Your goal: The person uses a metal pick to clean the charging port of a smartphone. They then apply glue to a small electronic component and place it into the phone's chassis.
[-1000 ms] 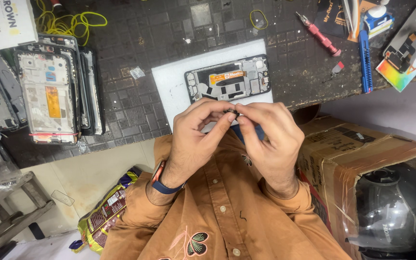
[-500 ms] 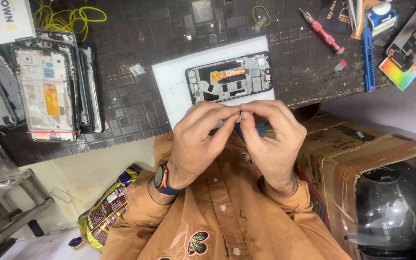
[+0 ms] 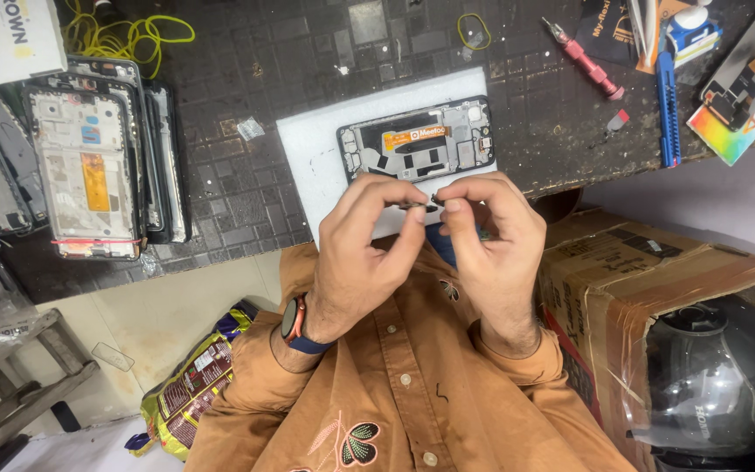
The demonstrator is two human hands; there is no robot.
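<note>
Left hand [image 3: 364, 253]: fingertips pinched on a tiny dark metal part [image 3: 419, 205].
Right hand [image 3: 491, 249]: fingers pinched shut on the same part.
Opened black phone frame [image 3: 415, 150]: on a white foam pad [image 3: 308, 162], near edge of dark tiled worktop [image 3: 246, 79].

The light is soft and even, and it falls from above onto the dark workbench [image 3: 246, 210]. The white pad [image 3: 316, 166] near its front edge is the brightest part. Below that edge the floor is dimmer. Shadows are weak. The picture is sharp, with slight bending at the corners.
</note>
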